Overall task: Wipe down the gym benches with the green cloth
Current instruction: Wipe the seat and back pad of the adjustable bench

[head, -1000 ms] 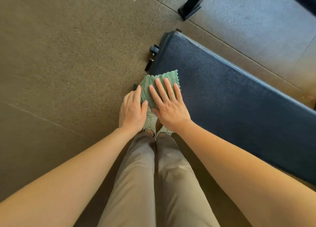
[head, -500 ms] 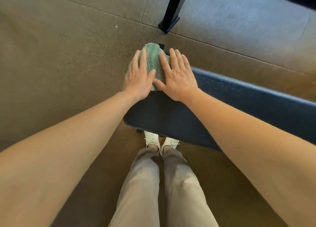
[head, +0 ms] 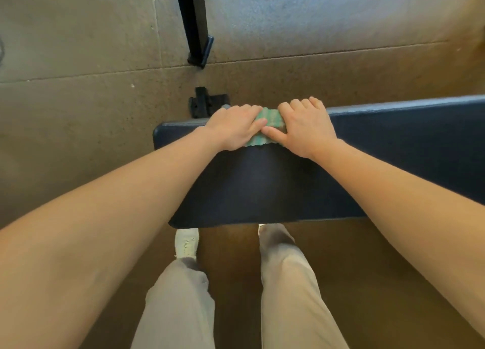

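A dark blue padded gym bench point(head: 262, 186) runs from centre to the right edge. The green cloth point(head: 267, 128) lies over the bench's far edge near its left end. My left hand point(head: 233, 125) presses on the cloth's left part with fingers curled over the far edge. My right hand point(head: 307, 125) presses on its right part the same way. Both thumbs meet on the cloth's middle. Most of the cloth is hidden under my hands.
The bench's black frame foot point(head: 204, 105) sticks out on the floor beyond its left end. A black metal leg point(head: 195, 25) of other equipment stands further away. My legs and white shoes point(head: 186, 242) are at the bench's near side on the brown rubber floor.
The cloth and both hands moved from the bench's near corner across to its far edge; my fingers went from flat to curled over that edge. My feet have stepped apart.
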